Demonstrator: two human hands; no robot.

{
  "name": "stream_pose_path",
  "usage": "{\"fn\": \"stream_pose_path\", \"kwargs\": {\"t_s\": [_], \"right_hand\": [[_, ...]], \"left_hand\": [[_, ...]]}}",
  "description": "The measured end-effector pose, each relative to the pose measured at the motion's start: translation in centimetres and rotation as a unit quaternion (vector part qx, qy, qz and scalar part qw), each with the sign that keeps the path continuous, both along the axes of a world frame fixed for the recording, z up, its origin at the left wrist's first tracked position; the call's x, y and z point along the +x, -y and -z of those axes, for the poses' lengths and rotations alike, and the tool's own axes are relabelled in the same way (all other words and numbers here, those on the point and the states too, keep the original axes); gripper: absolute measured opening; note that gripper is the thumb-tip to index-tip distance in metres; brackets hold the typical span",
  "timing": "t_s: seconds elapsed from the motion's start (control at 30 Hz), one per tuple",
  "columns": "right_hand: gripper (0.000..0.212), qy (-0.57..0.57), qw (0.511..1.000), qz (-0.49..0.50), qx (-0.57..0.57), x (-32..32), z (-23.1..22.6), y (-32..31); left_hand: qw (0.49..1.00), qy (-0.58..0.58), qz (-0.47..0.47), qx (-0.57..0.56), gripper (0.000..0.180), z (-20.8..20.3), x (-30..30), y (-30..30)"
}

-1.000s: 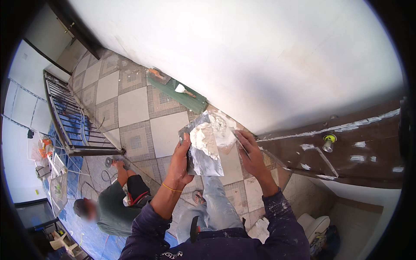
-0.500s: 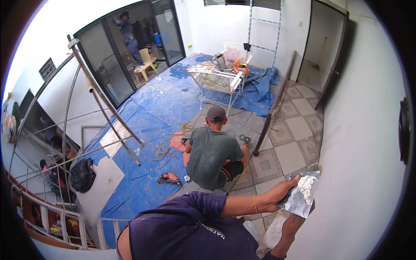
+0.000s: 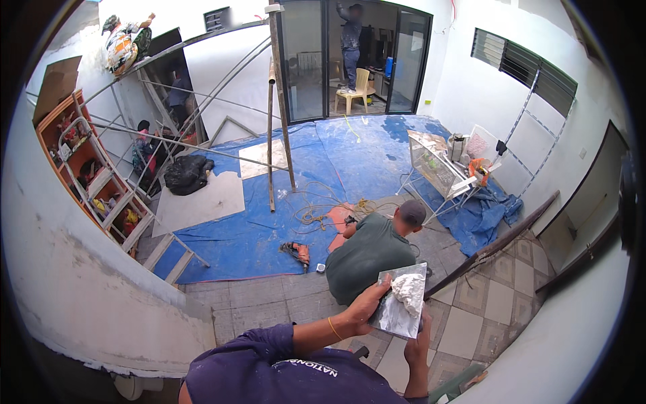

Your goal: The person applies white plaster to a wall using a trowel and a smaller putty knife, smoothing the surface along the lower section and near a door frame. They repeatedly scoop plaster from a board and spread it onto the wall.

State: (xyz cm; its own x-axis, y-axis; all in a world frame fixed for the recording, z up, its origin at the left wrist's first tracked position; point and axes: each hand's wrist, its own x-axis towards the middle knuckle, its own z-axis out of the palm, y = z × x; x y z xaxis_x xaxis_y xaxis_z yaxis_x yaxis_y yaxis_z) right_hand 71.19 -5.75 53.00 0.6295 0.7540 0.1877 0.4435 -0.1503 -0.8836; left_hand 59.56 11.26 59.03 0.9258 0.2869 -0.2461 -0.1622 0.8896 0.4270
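My left hand (image 3: 363,308) grips a flat metal plate (image 3: 397,320) by its left side, thumb over the top face. A heap of white putty (image 3: 408,292) lies on the plate, toward its far right part, with a smear below it. My right hand (image 3: 418,342) is closed at the plate's lower right edge. Most of its fingers are behind the plate, so what they hold is hidden. Just beyond the plate crouches a person in a green shirt (image 3: 370,256). An orange power drill (image 3: 297,254) lies on the floor to that person's left.
Blue tarp (image 3: 242,246) covers much of the floor, with tangled cords (image 3: 313,214). Scaffold poles (image 3: 272,135) and a ladder (image 3: 111,182) stand left. A brown pole (image 3: 494,246) leans at right, near a cluttered white metal frame table (image 3: 431,165). Another person stands on a chair (image 3: 356,91).
The view has swung left, bringing in the scaffold and a person up on it. My hands and the putty-laden plate have moved left, away from the right wall, in front of the crouching person.
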Motion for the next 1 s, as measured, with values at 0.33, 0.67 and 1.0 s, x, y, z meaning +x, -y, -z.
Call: {"fn": "stream_pose_path", "kwargs": {"t_s": [0.33,0.67,1.0], "right_hand": [[0.041,-0.042,0.984,-0.12,0.126,8.4,-11.7,-20.3],[0.046,-0.214,0.888,-0.404,-0.049,-11.0,1.7,-23.0],[0.041,-0.264,0.801,-0.536,-0.035,-16.7,1.4,-23.2]], "left_hand": [[0.944,-0.089,-0.318,-0.015,0.061,4.7,-15.1,4.2],[0.739,-0.1,-0.666,-0.028,0.055,4.1,-21.7,5.9],[0.586,-0.067,-0.808,0.02,0.057,-0.5,-23.2,7.8]]}}
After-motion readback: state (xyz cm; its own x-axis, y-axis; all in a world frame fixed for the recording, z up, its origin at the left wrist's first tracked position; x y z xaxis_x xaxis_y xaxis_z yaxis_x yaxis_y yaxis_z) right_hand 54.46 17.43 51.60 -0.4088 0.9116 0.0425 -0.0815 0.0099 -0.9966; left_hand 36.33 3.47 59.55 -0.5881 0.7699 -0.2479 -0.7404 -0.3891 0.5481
